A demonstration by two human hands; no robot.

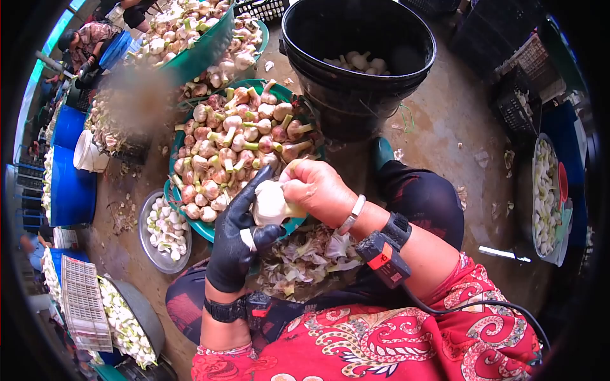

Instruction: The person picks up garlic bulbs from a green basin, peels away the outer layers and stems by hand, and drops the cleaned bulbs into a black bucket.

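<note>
My left hand (236, 232), in a black glove with a white band round one finger, is closed around a whitish garlic bulb (269, 203). The bare right hand (316, 189), with a bangle at the wrist, pinches at the same bulb's upper right side. What lies between its fingertips is partly hidden. Just beyond both hands is a green basin (173, 195) heaped with unpeeled garlic bulbs (232, 136), pinkish with short green stems. Loose garlic skins (308, 260) lie in a pile below my hands, between my legs.
A tall black bucket (346, 105) with pale bulbs inside stands ahead. On the left is a metal bowl (152, 254) of white garlic. Another green basin (210, 47) of garlic stands behind. Blue tubs (73, 190) line the left; a person (92, 41) sits at far left.
</note>
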